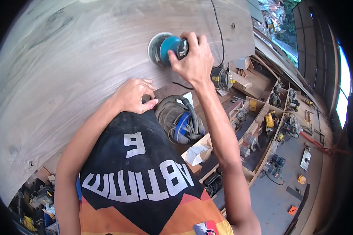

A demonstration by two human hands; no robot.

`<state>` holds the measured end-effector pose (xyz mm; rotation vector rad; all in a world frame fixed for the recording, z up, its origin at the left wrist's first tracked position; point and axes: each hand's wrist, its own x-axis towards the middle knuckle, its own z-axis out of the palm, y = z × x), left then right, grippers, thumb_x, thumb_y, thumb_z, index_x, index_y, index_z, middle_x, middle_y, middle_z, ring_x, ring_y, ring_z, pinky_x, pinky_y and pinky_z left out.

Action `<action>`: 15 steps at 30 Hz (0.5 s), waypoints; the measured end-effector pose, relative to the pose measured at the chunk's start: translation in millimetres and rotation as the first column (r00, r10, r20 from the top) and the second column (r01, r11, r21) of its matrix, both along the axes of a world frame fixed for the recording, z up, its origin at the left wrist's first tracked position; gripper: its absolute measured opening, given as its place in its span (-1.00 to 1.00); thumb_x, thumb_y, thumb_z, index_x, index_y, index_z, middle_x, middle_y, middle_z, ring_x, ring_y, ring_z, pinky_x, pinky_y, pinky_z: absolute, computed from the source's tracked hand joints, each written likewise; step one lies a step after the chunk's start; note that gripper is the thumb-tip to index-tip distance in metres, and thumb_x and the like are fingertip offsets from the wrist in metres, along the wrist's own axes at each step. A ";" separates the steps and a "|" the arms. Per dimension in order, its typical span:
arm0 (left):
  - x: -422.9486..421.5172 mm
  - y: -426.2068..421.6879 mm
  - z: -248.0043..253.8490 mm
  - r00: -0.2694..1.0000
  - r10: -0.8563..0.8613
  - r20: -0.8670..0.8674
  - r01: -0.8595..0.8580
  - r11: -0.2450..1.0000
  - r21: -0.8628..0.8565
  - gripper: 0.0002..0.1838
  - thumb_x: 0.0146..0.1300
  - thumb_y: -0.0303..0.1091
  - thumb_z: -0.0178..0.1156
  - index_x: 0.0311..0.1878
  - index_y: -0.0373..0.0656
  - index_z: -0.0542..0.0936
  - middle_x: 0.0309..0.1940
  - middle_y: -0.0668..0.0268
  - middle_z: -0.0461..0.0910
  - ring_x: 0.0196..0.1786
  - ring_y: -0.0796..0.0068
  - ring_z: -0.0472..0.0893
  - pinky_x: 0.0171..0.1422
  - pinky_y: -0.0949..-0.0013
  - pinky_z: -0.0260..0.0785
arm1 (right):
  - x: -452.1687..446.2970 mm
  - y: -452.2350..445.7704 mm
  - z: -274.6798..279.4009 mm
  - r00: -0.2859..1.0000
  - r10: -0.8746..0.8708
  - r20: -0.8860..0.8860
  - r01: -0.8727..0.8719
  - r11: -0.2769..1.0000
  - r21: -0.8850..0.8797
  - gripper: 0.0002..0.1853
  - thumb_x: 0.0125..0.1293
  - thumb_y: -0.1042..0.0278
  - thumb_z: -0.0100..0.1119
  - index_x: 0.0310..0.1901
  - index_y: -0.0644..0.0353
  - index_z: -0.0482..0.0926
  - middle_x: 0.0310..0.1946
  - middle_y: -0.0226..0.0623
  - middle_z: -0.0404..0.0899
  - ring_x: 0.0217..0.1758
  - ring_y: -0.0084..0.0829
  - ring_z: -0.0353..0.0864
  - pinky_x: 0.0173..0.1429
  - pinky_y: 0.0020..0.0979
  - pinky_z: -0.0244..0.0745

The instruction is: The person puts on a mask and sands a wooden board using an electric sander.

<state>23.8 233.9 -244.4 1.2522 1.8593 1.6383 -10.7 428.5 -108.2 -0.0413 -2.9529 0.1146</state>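
My right hand [195,58] is wrapped round the teal and black body of a random orbital sander [169,49]. Its round pad meets the surface of a wide, greyish-brown wooden slab [86,51]. My left hand [136,95] rests at the near edge of the slab, its fingers bent over the wood and the thumb apart from them, with no tool in it. A dark cord [220,33] runs across the slab's right end. The sander's underside is hidden.
Below the slab's edge stands a shop vacuum [183,127] with a coiled hose. To the right, wooden compartments [259,121] hold several power tools, among them a yellow one [270,119]. More tools [39,196] crowd the lower left. An orange piece [292,210] lies on the grey surface.
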 end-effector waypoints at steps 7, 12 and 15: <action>-1.8 -1.4 2.0 0.994 -0.027 0.107 0.026 1.000 0.015 -0.84 0.09 -0.39 0.43 -0.33 -0.31 0.78 -0.17 -0.04 0.79 0.09 -0.02 0.76 0.46 -0.02 0.50 | 2.5 9.0 -0.4 0.994 -0.114 -0.002 0.114 0.993 0.020 -0.46 0.03 0.13 0.57 0.07 -0.02 0.61 -0.07 -0.10 0.57 -0.02 0.02 0.67 0.01 0.00 0.61; -3.5 7.9 5.7 0.811 0.570 -0.133 -0.575 0.818 -0.005 -0.68 0.22 -0.46 0.34 0.05 -0.28 0.70 0.35 -0.05 0.55 0.48 -0.12 0.47 0.59 -0.02 0.31 | 18.7 22.6 0.4 0.989 -0.145 0.022 0.145 0.989 -0.032 -0.46 0.04 0.12 0.55 0.09 -0.02 0.62 -0.07 -0.09 0.57 -0.02 0.03 0.66 0.02 0.02 0.61; -2.3 15.4 -0.9 0.709 0.705 -0.031 -0.705 0.709 -0.011 -0.57 0.31 -0.47 0.25 0.25 -0.24 0.62 0.49 -0.04 0.40 0.59 -0.14 0.31 0.66 -0.04 0.17 | 16.9 41.0 -3.1 0.977 -0.202 -0.070 0.203 0.979 0.009 -0.46 0.05 0.13 0.55 0.09 0.01 0.62 -0.08 -0.07 0.57 0.01 0.03 0.66 0.02 0.02 0.61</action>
